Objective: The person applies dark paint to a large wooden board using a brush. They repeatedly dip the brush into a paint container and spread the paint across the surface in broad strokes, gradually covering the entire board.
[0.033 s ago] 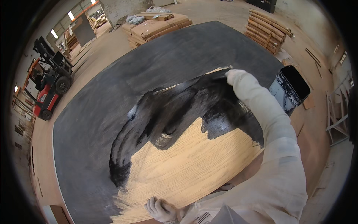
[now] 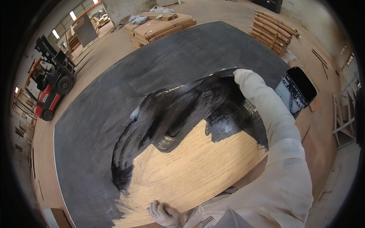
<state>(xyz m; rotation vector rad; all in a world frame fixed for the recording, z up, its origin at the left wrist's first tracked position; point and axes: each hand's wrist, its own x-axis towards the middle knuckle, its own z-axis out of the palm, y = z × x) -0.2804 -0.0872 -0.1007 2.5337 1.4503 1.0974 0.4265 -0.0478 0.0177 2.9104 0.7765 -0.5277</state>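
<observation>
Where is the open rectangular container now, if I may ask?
In the head view, the rectangular container is at right, beside the right sleeve, by the edge of the wooden board.

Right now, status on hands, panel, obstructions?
Left hand at near edge of panel. Right hand at black coating, grip hidden. Near side partly bare wood. Possible obstacle: container beside right sleeve.

Loose off-white sleeve (image 2: 285, 148), dark stripes (image 2: 207, 221)
</observation>
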